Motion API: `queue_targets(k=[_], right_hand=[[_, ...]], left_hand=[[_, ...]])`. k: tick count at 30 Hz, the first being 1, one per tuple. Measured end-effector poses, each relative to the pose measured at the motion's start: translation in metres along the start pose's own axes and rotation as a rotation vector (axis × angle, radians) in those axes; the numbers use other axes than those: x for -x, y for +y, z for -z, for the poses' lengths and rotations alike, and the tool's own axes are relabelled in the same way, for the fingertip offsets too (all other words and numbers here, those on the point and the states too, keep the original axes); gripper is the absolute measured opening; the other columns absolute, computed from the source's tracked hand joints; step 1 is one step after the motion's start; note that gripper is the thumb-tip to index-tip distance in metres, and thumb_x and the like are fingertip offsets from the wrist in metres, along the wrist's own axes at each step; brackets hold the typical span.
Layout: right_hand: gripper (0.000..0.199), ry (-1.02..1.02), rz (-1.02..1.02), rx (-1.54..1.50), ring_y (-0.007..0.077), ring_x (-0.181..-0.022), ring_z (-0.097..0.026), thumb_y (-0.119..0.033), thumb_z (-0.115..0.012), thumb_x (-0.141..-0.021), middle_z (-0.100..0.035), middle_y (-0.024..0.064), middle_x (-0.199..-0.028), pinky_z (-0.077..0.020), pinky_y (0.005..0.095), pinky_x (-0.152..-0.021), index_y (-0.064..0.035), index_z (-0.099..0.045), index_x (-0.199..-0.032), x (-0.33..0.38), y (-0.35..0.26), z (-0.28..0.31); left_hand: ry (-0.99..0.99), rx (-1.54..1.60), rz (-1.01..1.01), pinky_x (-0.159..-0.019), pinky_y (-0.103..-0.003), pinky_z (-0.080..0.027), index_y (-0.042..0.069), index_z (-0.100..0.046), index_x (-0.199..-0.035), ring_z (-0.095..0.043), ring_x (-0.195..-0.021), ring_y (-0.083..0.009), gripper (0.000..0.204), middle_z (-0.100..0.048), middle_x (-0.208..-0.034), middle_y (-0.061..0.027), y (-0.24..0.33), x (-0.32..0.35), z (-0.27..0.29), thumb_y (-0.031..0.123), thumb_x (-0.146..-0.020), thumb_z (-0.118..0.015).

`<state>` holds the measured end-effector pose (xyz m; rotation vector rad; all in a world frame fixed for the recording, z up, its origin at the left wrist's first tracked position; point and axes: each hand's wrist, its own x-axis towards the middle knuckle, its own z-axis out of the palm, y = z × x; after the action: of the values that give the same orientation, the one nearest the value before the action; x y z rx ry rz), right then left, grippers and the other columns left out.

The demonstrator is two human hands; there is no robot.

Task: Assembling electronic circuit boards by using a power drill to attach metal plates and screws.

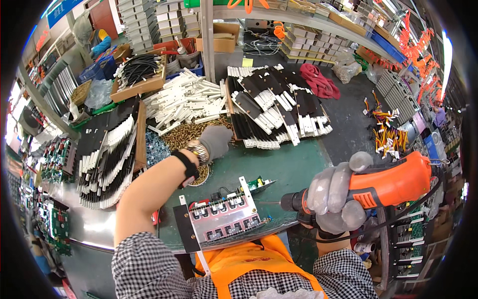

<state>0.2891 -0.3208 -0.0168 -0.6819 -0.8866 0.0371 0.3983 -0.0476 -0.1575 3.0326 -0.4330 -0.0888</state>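
My gloved left hand (pixel 216 142) is at the right edge of a heap of brass screws (pixel 184 133). Its fingers are curled together, and whatever they hold is hidden. In my gloved right hand (pixel 332 192) is an orange electric drill (pixel 391 180), held level with its chuck (pixel 291 202) pointing left. The thin bit ends close to the right side of a metal plate assembly (pixel 224 219). That assembly lies at the table's near edge, with rows of black components, a white strip on either side and a black strip (pixel 185 226) at its left.
White strips (pixel 186 99) are heaped behind the screws. Stacks of black and white strips (pixel 274 107) lie at the back middle, others (pixel 112 164) at the left. Silvery screws (pixel 157 147) lie beside the brass ones. A metal post (pixel 207 45) rises behind. Wire bundles (pixel 388 134) lie right.
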Motion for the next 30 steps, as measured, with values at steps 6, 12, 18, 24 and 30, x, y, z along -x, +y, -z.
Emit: queue_targets(k=[6, 12, 18, 24, 30], right_hand=[[0.057, 0.004, 0.156, 0.000, 0.0183, -0.057, -0.060, -0.012, -0.069, -0.085, -0.060, 0.0035, -0.068, -0.0511, 0.0312, -0.053, -0.0051, -0.037, -0.131, -0.014, -0.009, 0.010], [0.055, -0.062, 0.332, 0.033, 0.0097, -0.050, -0.052, -0.013, -0.066, -0.086, -0.052, -0.0005, -0.063, -0.0463, 0.0248, -0.048, 0.0011, -0.038, -0.131, -0.025, 0.006, 0.005], [0.056, -0.071, 0.279, -0.007, 0.0102, -0.048, -0.052, -0.013, -0.066, -0.087, -0.053, -0.0004, -0.062, -0.0460, 0.0250, -0.044, 0.0006, -0.037, -0.133, -0.021, 0.006, 0.002], [0.053, -0.060, 0.188, -0.066, 0.0097, -0.045, -0.049, -0.012, -0.066, -0.087, -0.051, -0.0013, -0.061, -0.0411, 0.0244, -0.042, -0.0009, -0.038, -0.130, -0.026, 0.011, -0.003], [0.048, 0.068, 0.046, -0.052, 0.0133, -0.051, -0.048, -0.012, -0.062, -0.085, -0.048, 0.0013, -0.065, -0.0423, 0.0278, -0.047, -0.0008, -0.038, -0.125, -0.025, 0.024, 0.008]], left_hand=[[-0.011, 0.893, 0.006, -0.071, -0.030, -0.049, 0.001, -0.065, -0.103, -0.062, -0.076, -0.0149, 0.023, -0.065, -0.080, -0.0052, 0.022, 0.057, 0.076, 0.011, -0.083, -0.067], [-0.059, 1.297, 0.027, -0.068, -0.026, -0.048, 0.000, -0.068, -0.102, -0.060, -0.074, -0.0091, 0.020, -0.066, -0.080, -0.0025, 0.069, 0.120, 0.091, 0.008, -0.083, -0.068], [0.079, 1.153, -0.068, -0.063, -0.026, -0.048, 0.003, -0.070, -0.100, -0.059, -0.068, -0.0119, 0.017, -0.066, -0.080, -0.0064, 0.077, 0.131, 0.074, 0.012, -0.085, -0.067], [0.193, 0.804, -0.222, -0.071, -0.029, -0.049, 0.003, -0.070, -0.098, -0.061, -0.072, -0.0145, 0.020, -0.065, -0.076, -0.0052, 0.078, 0.129, 0.072, 0.015, -0.083, -0.070], [0.139, 0.807, -0.263, -0.079, -0.034, -0.049, 0.005, -0.061, -0.119, -0.062, -0.081, -0.0266, 0.045, -0.063, -0.091, -0.0135, 0.078, 0.128, 0.063, 0.025, -0.080, -0.073]])
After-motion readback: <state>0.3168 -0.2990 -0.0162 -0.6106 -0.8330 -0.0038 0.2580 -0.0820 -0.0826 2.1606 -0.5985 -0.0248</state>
